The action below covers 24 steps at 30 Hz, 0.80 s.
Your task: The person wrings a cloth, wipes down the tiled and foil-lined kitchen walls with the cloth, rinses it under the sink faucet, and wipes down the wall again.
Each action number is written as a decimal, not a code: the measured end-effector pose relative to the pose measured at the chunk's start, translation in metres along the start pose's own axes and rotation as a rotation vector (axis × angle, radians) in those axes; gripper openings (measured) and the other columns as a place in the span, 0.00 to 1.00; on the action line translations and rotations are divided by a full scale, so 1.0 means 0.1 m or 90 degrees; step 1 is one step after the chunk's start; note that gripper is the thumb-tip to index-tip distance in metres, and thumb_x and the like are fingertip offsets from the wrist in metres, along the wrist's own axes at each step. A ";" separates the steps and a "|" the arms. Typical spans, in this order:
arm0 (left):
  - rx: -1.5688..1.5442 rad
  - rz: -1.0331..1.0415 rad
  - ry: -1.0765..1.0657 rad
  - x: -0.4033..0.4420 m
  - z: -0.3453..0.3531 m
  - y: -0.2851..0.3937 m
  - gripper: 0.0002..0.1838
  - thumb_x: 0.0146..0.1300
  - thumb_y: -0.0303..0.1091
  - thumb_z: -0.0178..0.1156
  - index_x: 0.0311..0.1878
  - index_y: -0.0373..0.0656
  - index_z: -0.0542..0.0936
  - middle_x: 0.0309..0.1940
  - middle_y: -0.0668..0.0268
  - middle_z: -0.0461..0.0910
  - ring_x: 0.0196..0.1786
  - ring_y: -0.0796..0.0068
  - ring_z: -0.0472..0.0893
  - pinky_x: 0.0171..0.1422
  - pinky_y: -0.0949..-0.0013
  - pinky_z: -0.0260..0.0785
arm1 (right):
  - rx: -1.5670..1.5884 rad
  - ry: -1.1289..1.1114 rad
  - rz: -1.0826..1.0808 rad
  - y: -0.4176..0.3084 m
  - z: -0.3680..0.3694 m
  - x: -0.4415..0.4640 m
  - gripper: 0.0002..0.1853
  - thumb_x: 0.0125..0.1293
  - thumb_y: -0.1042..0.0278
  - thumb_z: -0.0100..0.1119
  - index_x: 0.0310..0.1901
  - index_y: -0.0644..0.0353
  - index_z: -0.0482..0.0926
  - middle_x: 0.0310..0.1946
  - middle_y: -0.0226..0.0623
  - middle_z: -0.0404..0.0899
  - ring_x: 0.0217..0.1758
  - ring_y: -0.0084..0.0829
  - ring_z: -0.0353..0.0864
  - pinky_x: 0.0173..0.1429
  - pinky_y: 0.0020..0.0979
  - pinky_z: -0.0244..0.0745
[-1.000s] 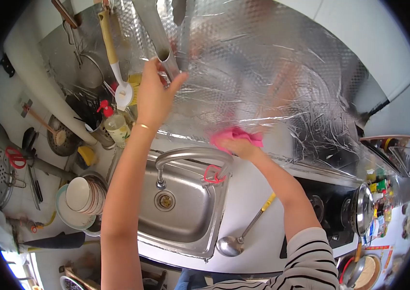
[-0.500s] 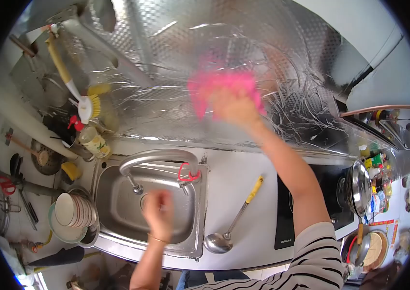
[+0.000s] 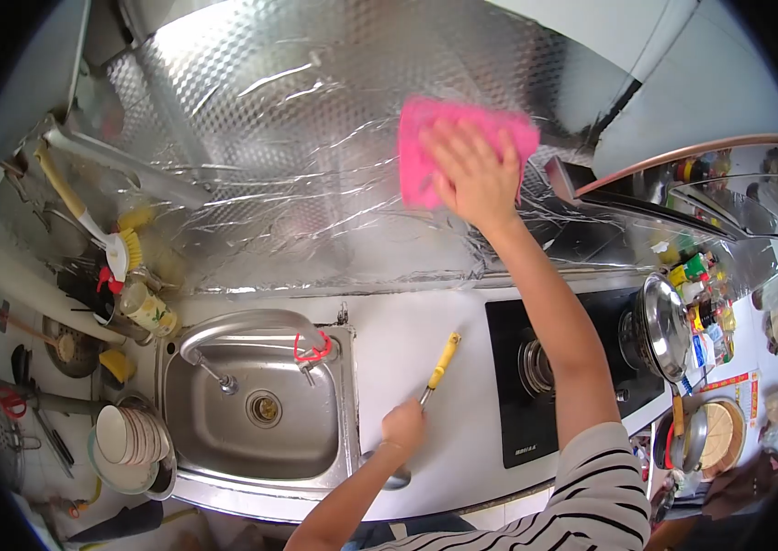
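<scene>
My right hand [image 3: 473, 170] lies flat with spread fingers on a pink cloth [image 3: 414, 179], pressing it against the shiny foil wall covering [image 3: 297, 156]. Lower down, my left hand [image 3: 404, 425] is closed, its fingers curled, over the shaft of a ladle. The yellow handle [image 3: 444, 361] of the ladle shows beyond the fingers, and part of its metal bowl [image 3: 398, 477] shows beside the wrist. Whether the fingers grip the shaft is hidden.
A steel sink [image 3: 347, 413] with a curved faucet [image 3: 251, 321] is at the left. Stacked bowls [image 3: 127, 435], a dish brush [image 3: 118, 253] and a bottle [image 3: 150, 310] stand beyond it. At the right are a black cooktop [image 3: 522, 432] and a lidded pan [image 3: 664, 326].
My right hand and the pink cloth have moved right along the wall. My left hand has gone from above the sink to over the ladle. The view has shifted right.
</scene>
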<state>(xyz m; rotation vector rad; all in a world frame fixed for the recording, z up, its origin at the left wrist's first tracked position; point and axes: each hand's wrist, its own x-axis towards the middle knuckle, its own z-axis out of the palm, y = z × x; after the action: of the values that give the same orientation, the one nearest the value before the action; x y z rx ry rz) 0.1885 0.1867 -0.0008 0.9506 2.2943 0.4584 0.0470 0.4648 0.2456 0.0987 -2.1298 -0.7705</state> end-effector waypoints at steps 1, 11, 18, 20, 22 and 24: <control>-0.021 -0.002 0.029 -0.05 -0.09 0.00 0.12 0.61 0.41 0.59 0.36 0.42 0.72 0.30 0.57 0.80 0.35 0.56 0.82 0.38 0.55 0.75 | 0.053 0.087 0.131 0.04 -0.05 0.15 0.28 0.59 0.56 0.54 0.64 0.33 0.70 0.65 0.17 0.68 0.67 0.26 0.63 0.73 0.48 0.42; -0.193 0.074 0.301 -0.59 -1.49 0.22 0.13 0.63 0.37 0.61 0.38 0.40 0.70 0.23 0.52 0.77 0.26 0.49 0.79 0.28 0.54 0.69 | -0.009 -0.233 -0.347 -0.14 0.57 -1.96 0.35 0.60 0.61 0.51 0.72 0.39 0.57 0.72 0.11 0.55 0.70 0.13 0.57 0.66 0.26 0.59; -0.220 0.115 0.410 -0.68 -2.36 0.57 0.12 0.64 0.36 0.61 0.36 0.38 0.71 0.21 0.54 0.75 0.23 0.51 0.77 0.27 0.60 0.67 | 0.150 -0.074 -0.178 0.17 0.09 -0.74 0.29 0.57 0.64 0.53 0.64 0.40 0.70 0.62 0.14 0.71 0.64 0.14 0.68 0.70 0.30 0.55; -0.219 0.131 0.429 -0.70 -2.56 0.68 0.12 0.64 0.36 0.61 0.36 0.38 0.71 0.19 0.55 0.74 0.21 0.53 0.75 0.26 0.61 0.66 | 0.102 0.004 -0.084 0.11 -0.10 -0.16 0.32 0.57 0.58 0.54 0.67 0.41 0.66 0.66 0.14 0.66 0.67 0.14 0.63 0.72 0.34 0.49; -0.218 0.157 0.470 -0.70 -2.76 0.77 0.12 0.65 0.36 0.61 0.36 0.38 0.70 0.18 0.56 0.72 0.19 0.58 0.72 0.26 0.63 0.65 | 0.061 0.075 -0.016 0.06 -0.08 0.08 0.36 0.57 0.53 0.55 0.69 0.42 0.63 0.69 0.14 0.61 0.71 0.13 0.57 0.74 0.36 0.44; -0.227 0.169 0.504 -0.70 -3.00 0.94 0.12 0.65 0.35 0.60 0.35 0.38 0.69 0.18 0.57 0.72 0.18 0.62 0.70 0.26 0.64 0.64 | 0.025 0.102 0.061 -0.12 0.03 0.08 0.35 0.58 0.52 0.54 0.69 0.42 0.62 0.70 0.15 0.59 0.71 0.14 0.57 0.74 0.38 0.45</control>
<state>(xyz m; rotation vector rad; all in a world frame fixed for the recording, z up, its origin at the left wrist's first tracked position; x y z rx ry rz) 0.0808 0.1754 0.3027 1.0003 2.6017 1.5285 0.0369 0.4538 0.2428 0.0759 -1.9829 -0.6426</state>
